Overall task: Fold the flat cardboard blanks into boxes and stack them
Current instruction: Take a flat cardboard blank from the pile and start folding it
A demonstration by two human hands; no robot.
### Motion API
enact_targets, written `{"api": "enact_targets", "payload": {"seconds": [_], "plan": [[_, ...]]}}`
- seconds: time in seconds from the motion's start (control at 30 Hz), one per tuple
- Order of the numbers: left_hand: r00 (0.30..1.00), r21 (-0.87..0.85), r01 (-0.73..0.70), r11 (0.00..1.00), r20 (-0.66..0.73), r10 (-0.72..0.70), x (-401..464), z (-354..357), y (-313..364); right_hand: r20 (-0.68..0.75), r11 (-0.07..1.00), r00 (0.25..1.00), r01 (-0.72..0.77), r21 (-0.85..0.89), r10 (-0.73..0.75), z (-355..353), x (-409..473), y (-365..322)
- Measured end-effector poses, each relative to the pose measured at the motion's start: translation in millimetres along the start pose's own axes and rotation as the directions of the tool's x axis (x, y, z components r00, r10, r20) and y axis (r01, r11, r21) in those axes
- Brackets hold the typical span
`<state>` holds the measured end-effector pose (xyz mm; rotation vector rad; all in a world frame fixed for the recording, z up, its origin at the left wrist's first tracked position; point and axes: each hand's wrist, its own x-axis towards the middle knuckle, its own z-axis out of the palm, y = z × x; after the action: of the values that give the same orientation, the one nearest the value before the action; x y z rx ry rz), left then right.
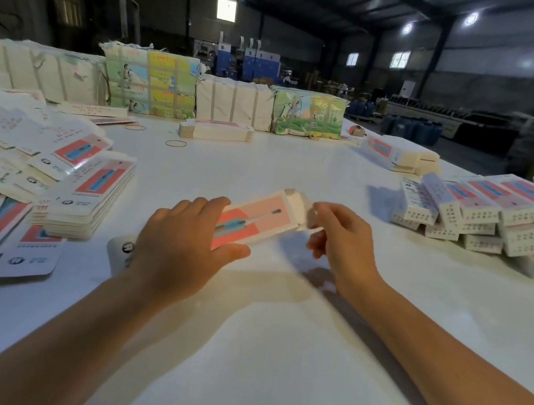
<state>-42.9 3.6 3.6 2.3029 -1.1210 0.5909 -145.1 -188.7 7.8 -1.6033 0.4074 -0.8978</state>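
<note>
at mid-frame your left hand grips the half-formed box, fingers curled over its near end, just above the worktop. your right hand pinches the flap at its far open end. bare worktop lies all round you, to the lower-right edge. flat blanks pile at left; folded boxes stack at right.

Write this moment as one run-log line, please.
left hand: holds box | right hand: folds end flap | stack: right
</note>
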Motion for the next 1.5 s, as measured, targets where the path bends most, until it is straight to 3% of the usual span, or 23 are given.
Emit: {"api": "enact_targets", "payload": {"seconds": [0.1,0.3,0.5,0.67,0.93,1.27,1.4,1.43,1.5], "plan": [[0.998,-0.023,0.059,0.998,0.014,-0.059,1.3,-0.6,-4.5,-0.076,0.977,0.983,0.157,-0.144,-0.169,-0.8,-4.7,-2.8],[1.000,-0.005,0.018,1.000,-0.001,-0.018,-1.2,1.0,2.4,0.127,0.936,0.956,0.285,-0.208,-0.263,13.7,-19.5,-5.4],[1.000,0.017,-0.027,0.999,-0.012,0.027,-2.3,-2.4,5.6,0.137,0.973,0.973,0.203,-0.113,-0.187,13.3,-21.9,-7.7],[0.989,0.121,-0.141,0.983,-0.016,0.144,-4.6,-4.3,9.6,0.210,0.968,0.977,0.093,-0.235,-0.043,13.5,-17.7,-4.6],[0.973,0.207,-0.204,0.957,-0.061,0.221,-7.4,-3.9,16.9,0.184,0.949,0.975,0.171,-0.264,-0.124,13.5,-20.2,-3.4],[0.967,0.200,-0.210,0.957,-0.101,0.234,-11.0,-5.4,24.2,0.267,0.845,0.926,0.357,-0.398,-0.265,8.5,-16.7,-4.3],[0.979,0.136,-0.137,0.981,-0.133,0.155,-11.5,-5.0,28.2,0.150,0.719,0.880,0.458,-0.522,-0.452,1.9,-8.6,-4.9],[0.981,0.128,-0.122,0.984,-0.138,0.139,-11.9,-5.0,28.6,0.101,0.766,0.903,0.411,-0.495,-0.418,1.7,-6.5,-3.2],[0.982,0.113,-0.105,0.988,-0.143,0.121,-12.4,-5.0,29.0,0.065,0.975,0.992,0.121,-0.189,-0.110,4.1,-3.9,-2.5]]}}
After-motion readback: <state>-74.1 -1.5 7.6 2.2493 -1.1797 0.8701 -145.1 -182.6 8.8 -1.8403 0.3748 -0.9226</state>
